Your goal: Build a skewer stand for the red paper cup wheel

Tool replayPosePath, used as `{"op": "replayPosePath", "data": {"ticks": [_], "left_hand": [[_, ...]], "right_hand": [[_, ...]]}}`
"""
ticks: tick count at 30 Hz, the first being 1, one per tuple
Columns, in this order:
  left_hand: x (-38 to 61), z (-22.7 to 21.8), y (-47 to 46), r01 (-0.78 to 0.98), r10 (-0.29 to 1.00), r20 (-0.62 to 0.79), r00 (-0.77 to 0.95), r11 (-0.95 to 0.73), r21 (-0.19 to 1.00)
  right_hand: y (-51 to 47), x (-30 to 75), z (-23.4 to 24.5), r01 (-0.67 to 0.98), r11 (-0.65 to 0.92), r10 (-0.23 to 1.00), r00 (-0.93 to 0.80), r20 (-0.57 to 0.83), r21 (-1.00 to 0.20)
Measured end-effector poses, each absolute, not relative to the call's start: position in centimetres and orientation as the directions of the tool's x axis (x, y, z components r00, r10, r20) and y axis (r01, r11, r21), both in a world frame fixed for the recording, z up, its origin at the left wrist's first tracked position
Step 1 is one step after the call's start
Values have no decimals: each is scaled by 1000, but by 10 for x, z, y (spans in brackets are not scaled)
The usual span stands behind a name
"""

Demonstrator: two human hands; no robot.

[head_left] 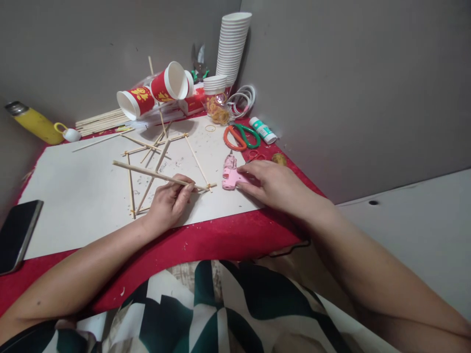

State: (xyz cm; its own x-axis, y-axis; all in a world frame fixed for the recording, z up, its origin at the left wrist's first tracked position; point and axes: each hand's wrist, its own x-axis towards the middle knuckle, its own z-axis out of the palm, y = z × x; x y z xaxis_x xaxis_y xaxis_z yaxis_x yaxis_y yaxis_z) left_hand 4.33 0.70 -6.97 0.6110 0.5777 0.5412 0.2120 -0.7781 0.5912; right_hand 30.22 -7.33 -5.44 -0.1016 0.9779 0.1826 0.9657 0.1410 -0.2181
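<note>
My left hand (167, 205) pinches a long wooden stick (143, 170) between thumb and fingers. The stick slants across a frame of sticks (196, 161) joined at its corners with what look like yellow rubber bands. Its right end lies at the frame's near right corner, where I cannot tell if it touches. My right hand (279, 184) has its thumb and fingers around the handle of a pink hot glue gun (230, 178), which lies on its side on the white board, nozzle pointing away from me. The palm side of this hand is hidden.
Behind stand red paper cups (142, 101), a tall stack of white cups (233, 46) and a bag of rubber bands (218, 109). Scissors (235, 138) and a glue stick (262, 130) lie right. Left are a yellow bottle (37, 123) and a phone (18, 238). Grey walls enclose the back.
</note>
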Motion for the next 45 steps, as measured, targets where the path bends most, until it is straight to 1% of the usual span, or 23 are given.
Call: {"op": "replayPosePath", "data": {"ticks": [5, 10, 18, 23, 28, 30, 31, 32, 33, 35, 36, 37, 38, 39, 40, 42, 43, 45], "left_hand": [[43, -72, 7, 219, 603, 510, 613, -750, 624], [44, -72, 6, 240, 637, 453, 624, -708, 664], [44, -79, 8, 255, 625, 444, 643, -720, 645], [44, -81, 9, 279, 636, 418, 649, -709, 647], [45, -79, 8, 256, 622, 435, 651, -719, 646], [45, -77, 8, 242, 623, 440, 646, -715, 656], [45, -76, 7, 237, 627, 440, 643, -709, 664], [45, -76, 7, 231, 631, 439, 640, -703, 673], [46, -75, 7, 227, 635, 436, 637, -696, 681], [46, -75, 6, 221, 649, 435, 624, -681, 698], [46, -75, 7, 220, 660, 431, 615, -669, 710], [46, -76, 7, 220, 674, 425, 604, -653, 725], [47, -77, 7, 216, 690, 413, 594, -632, 744], [47, -77, 7, 209, 706, 399, 584, -606, 767], [47, -77, 8, 197, 722, 382, 576, -577, 793], [49, -75, 7, 160, 751, 350, 560, -512, 844], [49, -73, 7, 136, 763, 339, 551, -482, 865], [51, -67, 6, 92, 780, 328, 533, -439, 894]], "right_hand": [[-76, 301, -56, 970, 124, 980, -86, 181, -211], [-76, 298, -56, 981, 69, 986, -40, 159, -183], [-77, 298, -56, 984, 47, 990, -22, 141, -174], [-78, 298, -58, 979, 48, 991, -22, 136, -197], [-77, 301, -62, 973, 72, 986, -36, 166, -220], [-78, 303, -60, 960, 69, 982, -18, 188, -272], [-79, 304, -57, 945, 59, 978, 10, 208, -323], [-81, 305, -53, 916, 52, 970, 48, 238, -397], [-84, 305, -48, 867, 55, 958, 95, 272, -496], [-90, 305, -38, 680, 90, 927, 211, 311, -728], [-94, 304, -34, 547, 109, 920, 261, 293, -830], [-97, 303, -30, 414, 110, 925, 289, 245, -904], [-100, 302, -28, 304, 83, 944, 281, 172, -949], [-103, 301, -28, 231, 27, 968, 236, 83, -973], [-106, 300, -29, 194, -40, 984, 176, -5, -980], [-109, 297, -34, 187, -163, 985, 93, -148, -969], [-111, 296, -38, 183, -205, 978, 86, -192, -962], [-112, 294, -43, 153, -238, 968, 121, -221, -959]]}}
